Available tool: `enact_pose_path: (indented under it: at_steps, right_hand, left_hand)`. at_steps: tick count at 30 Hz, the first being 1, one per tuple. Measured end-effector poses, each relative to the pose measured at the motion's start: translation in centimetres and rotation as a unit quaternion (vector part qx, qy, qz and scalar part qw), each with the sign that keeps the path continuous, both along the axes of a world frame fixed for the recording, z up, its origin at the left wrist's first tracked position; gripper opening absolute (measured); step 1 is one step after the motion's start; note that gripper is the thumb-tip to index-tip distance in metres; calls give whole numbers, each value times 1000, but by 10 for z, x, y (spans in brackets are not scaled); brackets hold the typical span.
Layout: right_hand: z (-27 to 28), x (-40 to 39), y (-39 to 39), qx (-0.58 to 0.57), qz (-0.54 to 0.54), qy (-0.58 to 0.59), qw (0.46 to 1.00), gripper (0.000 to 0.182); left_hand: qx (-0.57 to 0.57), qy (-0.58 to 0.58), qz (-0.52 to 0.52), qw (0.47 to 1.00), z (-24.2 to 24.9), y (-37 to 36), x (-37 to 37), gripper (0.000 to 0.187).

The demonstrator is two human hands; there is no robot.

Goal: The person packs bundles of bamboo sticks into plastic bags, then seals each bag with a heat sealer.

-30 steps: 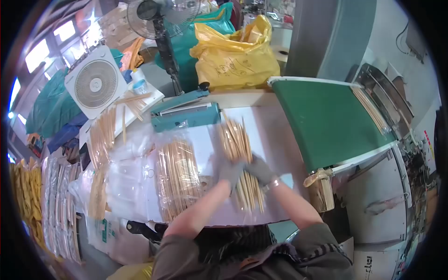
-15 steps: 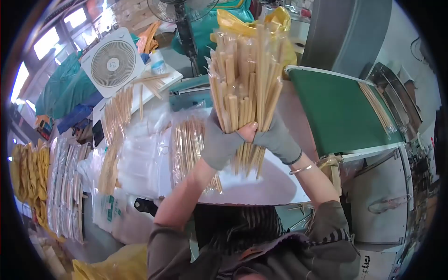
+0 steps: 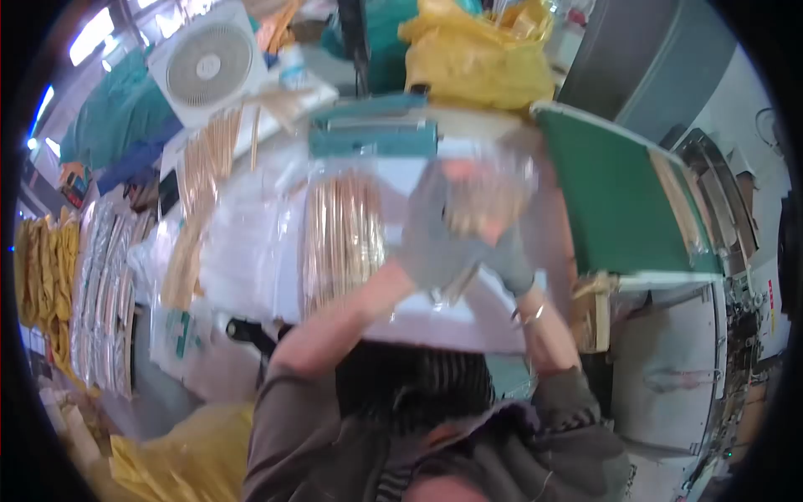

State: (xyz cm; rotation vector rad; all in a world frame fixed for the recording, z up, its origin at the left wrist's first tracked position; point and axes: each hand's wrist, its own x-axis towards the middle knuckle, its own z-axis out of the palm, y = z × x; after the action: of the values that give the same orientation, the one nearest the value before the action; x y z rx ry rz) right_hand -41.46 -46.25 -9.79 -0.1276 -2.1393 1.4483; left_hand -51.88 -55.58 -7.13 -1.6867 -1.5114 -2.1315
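Note:
Both my hands, in grey fingerless gloves, are wrapped round a thick bundle of wooden chopsticks (image 3: 487, 199) in clear plastic sleeves. My left hand (image 3: 437, 227) closes on its left side, and my right hand (image 3: 512, 261) grips from the lower right, touching the left. Motion blurs the bundle; its ends point towards me and its length is mostly hidden. To the left of my hands, another row of sleeved chopsticks (image 3: 341, 230) lies on the white table (image 3: 435, 325).
A teal box-shaped device (image 3: 372, 138) stands behind the table, with a yellow bag (image 3: 477, 65) beyond. At right, a green belt surface (image 3: 598, 197) carries some sticks. Clear plastic bags (image 3: 238, 259), loose sticks (image 3: 209, 151) and a white box fan (image 3: 207, 63) are at left.
The bundle has tipped from standing upright with its length showing to pointing end-on at me, and sits lower and slightly right. Both hands keep their hold; the view has shifted slightly.

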Motion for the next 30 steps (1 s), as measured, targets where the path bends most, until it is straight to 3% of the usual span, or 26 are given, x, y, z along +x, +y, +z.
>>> enact_pose_path:
  at_steps: [1, 3, 5, 6, 9, 11, 13, 15, 16, 17, 18, 19, 20, 21, 22, 23, 24, 26, 27, 29, 30]
  right_hand:
    - [-4, 0, 4, -17, 20, -33, 999, 81]
    - [-5, 17, -12, -48, 90, -38, 994, 83]
    - [-16, 34, -40, -87, 166, -60, 980, 84]
    - [-25, 40, -59, -94, 183, -77, 976, 85]
    - [-56, 37, -115, -186, 187, -108, 959, 87]
    - [-66, 32, -131, -278, 221, -113, 928, 88]
    - [-74, 25, -121, -316, 261, -101, 906, 89]
    - [-92, 3, -101, -219, 273, -38, 936, 92]
    - [-77, -11, -106, 43, 180, -56, 981, 79]
    - [-61, -25, -111, 295, 54, -77, 951, 68]
    - [-62, -41, -115, 336, 14, -79, 939, 61]
    - [-70, -51, -114, 273, 28, -99, 957, 55]
    - [-79, -60, -108, 160, 54, -134, 976, 48]
    - [-90, -71, -99, -15, 91, -183, 979, 42]
    - [-97, -82, -88, -198, 122, -228, 946, 36]
    - [-103, -93, -79, -336, 140, -270, 891, 31]
    - [-106, -103, -70, -414, 151, -305, 844, 26]
    - [-96, -119, -71, -408, 164, -315, 841, 21]
    - [-59, -105, -101, -329, 135, -263, 897, 25]
    - [-57, -104, -96, -61, 127, -240, 961, 30]
    - [-48, -91, -122, -73, 122, -197, 970, 32]
  left_hand:
    - [-9, -28, 40, 999, -2, -11, 10, 52]
    - [-54, -58, 18, 997, 10, -42, 30, 55]
    - [-145, -15, 40, 989, 25, -75, 48, 58]
    - [-100, 40, 9, 994, 41, -88, 44, 50]
    - [-279, -19, -236, 931, 26, -107, 9, 34]
    - [-311, -138, -230, 912, -9, -123, -2, 17]
    - [-279, -229, -234, 903, -33, -142, -20, 14]
    - [-244, -274, -219, 904, -39, -165, -32, 14]
    - [-228, -276, -199, 912, -37, -171, -34, 15]
    - [-216, -283, -172, 919, -38, -180, -33, 16]
    - [-234, -272, -137, 923, -55, -177, -34, 21]
    - [-251, -262, -95, 927, -72, -173, -40, 26]
    - [-346, -258, -48, 901, -42, -181, -32, 38]
    - [-342, -210, 17, 916, -46, -177, -30, 41]
    - [-340, -164, 87, 922, -49, -172, -28, 44]
    - [-357, -165, 33, 919, -48, -172, -35, 39]
    - [-391, -162, 88, 902, -71, -149, -43, 35]
    - [-439, -139, 140, 877, -86, -147, -53, 30]
    - [-453, -128, 136, 872, -82, -158, -50, 30]
    - [-446, -135, 156, 871, -79, -159, -43, 30]
    - [-422, -150, 184, 875, -87, -161, -35, 31]
